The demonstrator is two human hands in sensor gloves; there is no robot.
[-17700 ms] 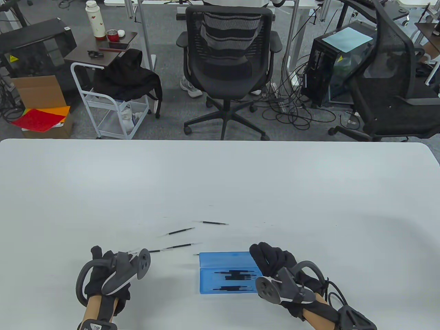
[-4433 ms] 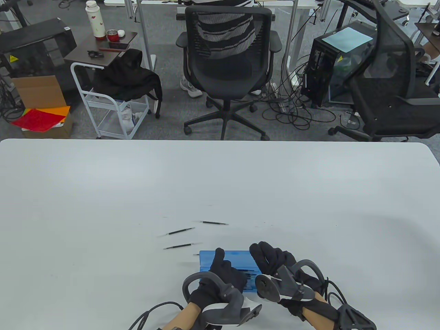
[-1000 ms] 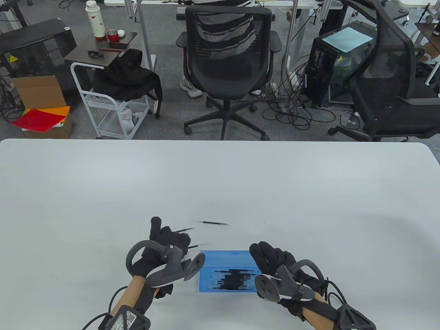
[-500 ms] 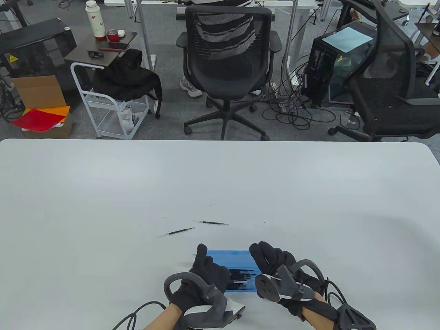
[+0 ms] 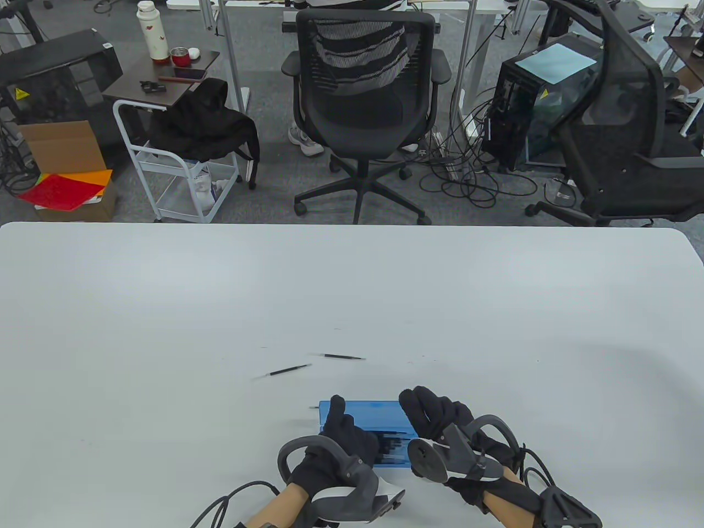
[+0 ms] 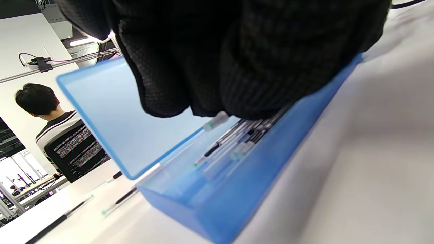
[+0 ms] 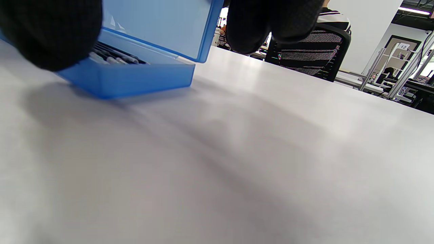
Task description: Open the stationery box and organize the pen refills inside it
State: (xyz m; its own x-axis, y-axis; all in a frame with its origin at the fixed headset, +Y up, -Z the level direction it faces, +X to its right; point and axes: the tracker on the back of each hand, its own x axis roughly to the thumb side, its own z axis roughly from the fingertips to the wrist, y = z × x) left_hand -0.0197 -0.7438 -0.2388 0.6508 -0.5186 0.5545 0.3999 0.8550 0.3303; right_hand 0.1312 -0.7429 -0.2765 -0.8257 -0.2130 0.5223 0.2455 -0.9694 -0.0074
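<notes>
White table [image 5: 165, 308], near edge. Blue stationery box [image 5: 368, 411] open close to that edge, long axis left-right across table view, lid [image 6: 112, 112] raised at the far side, tray [image 6: 217, 189] toward the person. Several pen refills [image 6: 237, 142] already lying in the tray, roughly parallel to its long axis.

Right hand [image 5: 440, 418] at the box's right end, fingers curled by the lid's right edge; appears to steady the lid, but actual contact not resolvable, so grasp uncertain.

Left hand [image 5: 346, 440] directly over the tray's left half, fingers bunched downward. Held refill [image 6: 215, 121] protruding from under the fingertips, pale tip showing just above the refills in the tray: pinched, not yet let go. Axis of the held refill close to the tray's long axis, tip toward the lid side.

Judgement: placement step; only a short drop and a release left for this one.

Two loose refills on the table beyond the box, up and to the left: nearer loose refill [image 5: 289, 370] and farther loose refill [image 5: 344, 357], both lying roughly left-right, slightly slanted, well apart from the box. Left hand the nearer one for both. Nothing on the table between hand and these; raised lid the only obstacle on the return path, best approached from the left end or from above.
</notes>
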